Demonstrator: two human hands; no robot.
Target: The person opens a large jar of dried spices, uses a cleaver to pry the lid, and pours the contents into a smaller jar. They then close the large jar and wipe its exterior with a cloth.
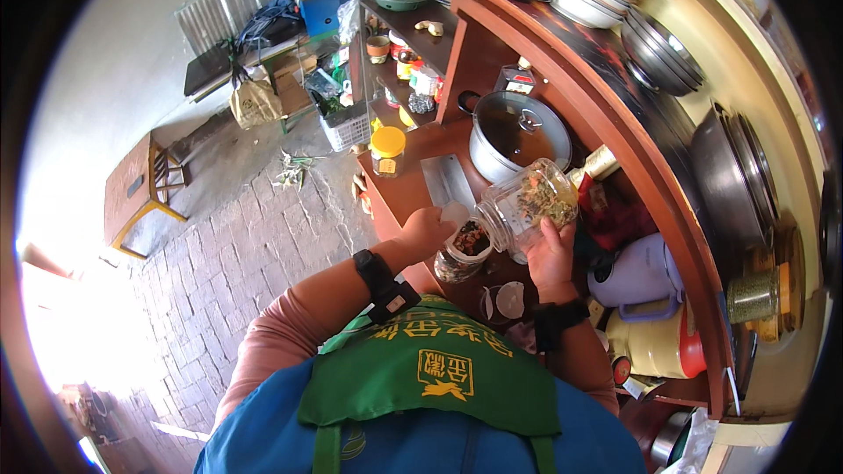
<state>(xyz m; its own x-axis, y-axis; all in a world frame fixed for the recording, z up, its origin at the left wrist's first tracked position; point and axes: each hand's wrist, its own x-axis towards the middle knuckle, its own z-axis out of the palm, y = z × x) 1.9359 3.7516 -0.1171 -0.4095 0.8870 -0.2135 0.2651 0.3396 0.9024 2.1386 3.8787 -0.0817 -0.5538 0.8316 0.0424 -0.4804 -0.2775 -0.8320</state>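
Note:
In my right hand [553, 250] is a clear plastic jar [530, 201], tipped on its side, with dried greenish and orange pieces inside. Its mouth is close to the rim of a second clear jar [461, 263], which stands upright and holds dark and reddish dried pieces. My left hand [428, 234] grips a small whitish translucent item [454, 214], perhaps a lid or scoop, over the upright jar's edge. White lid-like pieces [509, 299] lie on the brown surface nearer my body. Behind the jars lies a flat metal cleaver blade [448, 179].
A yellow-lidded jar [387, 151] stands left on the brown counter [388, 194]. A large pot with a glass lid [520, 131] is behind the tilted jar. A purple kettle [635, 276] stands right, below the curved red-brown shelf edge [632, 138].

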